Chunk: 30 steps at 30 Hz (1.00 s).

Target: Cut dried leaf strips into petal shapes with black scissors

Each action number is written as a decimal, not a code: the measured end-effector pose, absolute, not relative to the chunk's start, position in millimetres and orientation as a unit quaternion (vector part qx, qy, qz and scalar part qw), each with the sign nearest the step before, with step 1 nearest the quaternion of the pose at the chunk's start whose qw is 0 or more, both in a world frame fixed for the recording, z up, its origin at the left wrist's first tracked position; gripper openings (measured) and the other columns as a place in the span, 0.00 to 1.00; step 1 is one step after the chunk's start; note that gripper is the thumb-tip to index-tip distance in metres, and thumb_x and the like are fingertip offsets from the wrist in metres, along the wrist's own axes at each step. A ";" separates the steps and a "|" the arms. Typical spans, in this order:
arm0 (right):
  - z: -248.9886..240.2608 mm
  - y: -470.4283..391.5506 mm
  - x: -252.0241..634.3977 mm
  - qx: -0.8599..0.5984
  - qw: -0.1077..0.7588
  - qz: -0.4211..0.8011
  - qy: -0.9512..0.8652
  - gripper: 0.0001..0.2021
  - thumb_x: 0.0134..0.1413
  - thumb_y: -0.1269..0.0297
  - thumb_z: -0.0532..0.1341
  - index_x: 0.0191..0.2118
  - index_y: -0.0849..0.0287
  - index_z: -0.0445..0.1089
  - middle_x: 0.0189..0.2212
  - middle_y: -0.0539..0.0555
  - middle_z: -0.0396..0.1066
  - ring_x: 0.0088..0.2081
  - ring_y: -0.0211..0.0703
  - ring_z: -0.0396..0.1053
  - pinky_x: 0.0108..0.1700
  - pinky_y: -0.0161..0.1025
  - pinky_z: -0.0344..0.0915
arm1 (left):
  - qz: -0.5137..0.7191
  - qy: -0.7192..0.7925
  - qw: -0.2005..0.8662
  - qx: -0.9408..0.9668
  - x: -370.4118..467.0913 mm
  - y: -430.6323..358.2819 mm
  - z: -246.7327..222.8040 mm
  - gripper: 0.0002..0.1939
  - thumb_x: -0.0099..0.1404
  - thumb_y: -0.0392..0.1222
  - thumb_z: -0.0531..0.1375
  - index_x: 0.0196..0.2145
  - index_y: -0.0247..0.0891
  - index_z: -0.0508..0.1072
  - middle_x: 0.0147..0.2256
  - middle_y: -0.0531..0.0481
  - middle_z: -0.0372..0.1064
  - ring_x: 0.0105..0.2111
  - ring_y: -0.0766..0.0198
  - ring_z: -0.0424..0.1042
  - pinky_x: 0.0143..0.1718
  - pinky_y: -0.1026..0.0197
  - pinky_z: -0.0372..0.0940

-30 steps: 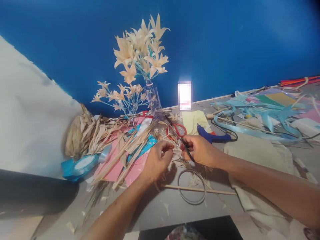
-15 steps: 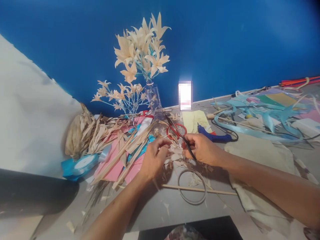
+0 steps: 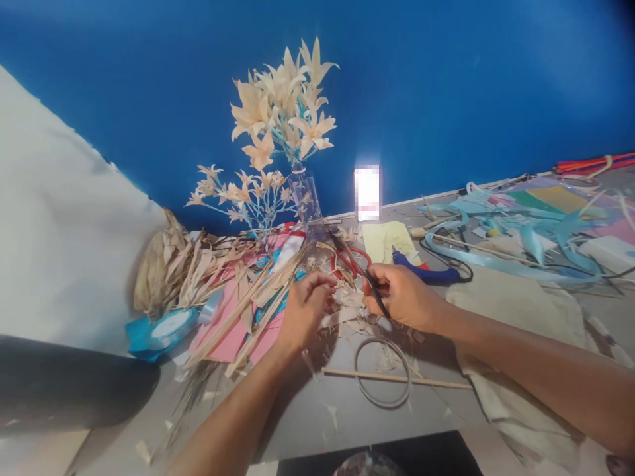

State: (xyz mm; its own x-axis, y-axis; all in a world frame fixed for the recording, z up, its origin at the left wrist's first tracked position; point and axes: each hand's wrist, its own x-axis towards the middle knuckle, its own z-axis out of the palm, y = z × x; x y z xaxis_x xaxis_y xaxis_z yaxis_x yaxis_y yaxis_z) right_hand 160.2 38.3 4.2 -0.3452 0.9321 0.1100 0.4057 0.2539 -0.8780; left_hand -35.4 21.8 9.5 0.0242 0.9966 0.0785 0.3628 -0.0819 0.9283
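Both hands face each other over pale scraps (image 3: 350,311), near but apart. The left hand (image 3: 308,305) curls its fingers toward the thumb; whether something small is pinched there, I am not able to say from where I stand. The right hand (image 3: 399,297) has its fingers closed on a dark tool (image 3: 380,303), maybe scissors, which slants across them above the scraps; I suppose this hold keeps it ready while the fingertips stay near the work.

Just beyond lie red-handled scissors (image 3: 351,263), probably left there to be within reach. A blue glue gun (image 3: 429,272) rests with its nozzle over yellow paper (image 3: 384,241), which perhaps protects the table (image 3: 307,430) from drips. Long dried husk strips (image 3: 243,307) lie on the left side, convenient for that hand. Behind, a clear bottle (image 3: 306,198) supports the tall husk flowers (image 3: 285,92), so their heads stand away from the clutter.
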 end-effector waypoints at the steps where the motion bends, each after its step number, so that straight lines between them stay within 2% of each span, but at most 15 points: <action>1: 3.8 38.2 160.3 -0.460 0.337 0.406 -0.714 0.05 0.40 0.70 0.62 0.27 0.59 0.65 0.25 0.49 0.69 0.28 0.38 0.63 0.29 0.32 0.58 | 0.422 0.544 0.433 0.581 -35.5 22.2 11.4 0.11 0.60 0.43 0.55 0.32 0.37 0.75 0.28 0.48 0.71 0.27 0.61 0.70 0.31 0.61 0.63; 2: 2.8 38.1 160.1 -0.454 0.339 0.415 -0.712 0.05 0.40 0.70 0.62 0.28 0.59 0.65 0.25 0.49 0.69 0.27 0.38 0.63 0.29 0.32 0.58 | 0.420 0.530 0.463 0.573 -33.9 21.5 11.8 0.11 0.61 0.45 0.56 0.32 0.37 0.75 0.28 0.48 0.71 0.27 0.61 0.70 0.31 0.61 0.63; 4: -0.3 37.9 158.7 -0.447 0.338 0.423 -0.712 0.05 0.40 0.70 0.62 0.28 0.60 0.65 0.25 0.48 0.69 0.27 0.37 0.63 0.29 0.32 0.59 | 0.401 0.526 0.449 0.601 -26.5 17.6 8.1 0.10 0.59 0.45 0.58 0.29 0.37 0.74 0.26 0.49 0.70 0.27 0.62 0.69 0.30 0.62 0.62; 7: -5.0 37.9 156.1 -0.453 0.334 0.412 -0.716 0.06 0.39 0.71 0.62 0.28 0.60 0.65 0.25 0.48 0.69 0.27 0.38 0.63 0.29 0.32 0.58 | 0.367 0.554 0.315 0.677 -15.3 11.5 -2.1 0.07 0.57 0.36 0.58 0.23 0.38 0.71 0.23 0.51 0.68 0.25 0.64 0.65 0.29 0.63 0.58; 10: -4.2 38.3 155.6 -0.468 0.331 0.389 -0.721 0.05 0.40 0.71 0.62 0.27 0.59 0.64 0.24 0.48 0.69 0.27 0.38 0.63 0.29 0.32 0.57 | 0.361 0.572 0.178 0.715 -16.7 11.2 -4.4 0.07 0.57 0.34 0.56 0.25 0.38 0.72 0.26 0.50 0.70 0.27 0.63 0.66 0.31 0.61 0.57; 12: -0.9 38.3 156.7 -0.472 0.335 0.371 -0.726 0.05 0.41 0.71 0.61 0.27 0.59 0.64 0.24 0.48 0.69 0.27 0.37 0.63 0.28 0.32 0.56 | 0.390 0.579 0.177 0.694 -24.5 14.5 1.0 0.06 0.58 0.35 0.56 0.29 0.39 0.74 0.28 0.49 0.71 0.28 0.63 0.66 0.32 0.61 0.58; 15: 3.1 37.7 158.8 -0.480 0.336 0.318 -0.745 0.05 0.43 0.72 0.61 0.28 0.58 0.63 0.25 0.48 0.69 0.25 0.37 0.62 0.28 0.33 0.54 | 0.453 0.559 0.345 0.603 -36.1 21.3 11.0 0.09 0.61 0.43 0.57 0.33 0.37 0.74 0.29 0.49 0.70 0.27 0.63 0.69 0.30 0.62 0.62; 19: 0.2 37.9 161.0 -0.462 0.323 0.159 -0.810 0.08 0.41 0.76 0.61 0.29 0.57 0.64 0.24 0.48 0.68 0.25 0.38 0.60 0.29 0.34 0.51 | 0.404 0.509 0.639 0.412 -37.3 27.7 10.4 0.25 0.63 0.60 0.54 0.28 0.33 0.73 0.25 0.47 0.68 0.20 0.64 0.67 0.21 0.62 0.63; 22: -4.1 39.5 163.9 -0.359 0.334 0.033 -0.871 0.10 0.40 0.80 0.59 0.29 0.58 0.64 0.25 0.50 0.67 0.28 0.41 0.62 0.30 0.36 0.53 | 0.331 0.454 0.776 0.289 -32.9 28.6 2.8 0.25 0.66 0.57 0.52 0.26 0.31 0.72 0.22 0.48 0.66 0.17 0.67 0.64 0.17 0.64 0.63; 26: -3.3 40.0 170.1 -0.248 0.368 -0.093 -0.891 0.09 0.54 0.79 0.56 0.29 0.58 0.63 0.25 0.53 0.68 0.30 0.44 0.61 0.33 0.39 0.55 | 0.355 0.398 0.812 0.238 -29.2 23.7 1.3 0.16 0.64 0.44 0.56 0.27 0.28 0.74 0.23 0.48 0.66 0.19 0.69 0.66 0.19 0.67 0.65; 30: 0.5 35.9 172.3 -0.214 0.369 -0.139 -0.894 0.11 0.62 0.76 0.53 0.30 0.57 0.65 0.25 0.53 0.69 0.32 0.44 0.63 0.36 0.40 0.58 | 0.380 0.403 0.792 0.257 -25.5 15.6 9.5 0.10 0.58 0.40 0.62 0.27 0.29 0.74 0.23 0.49 0.67 0.18 0.70 0.66 0.18 0.68 0.64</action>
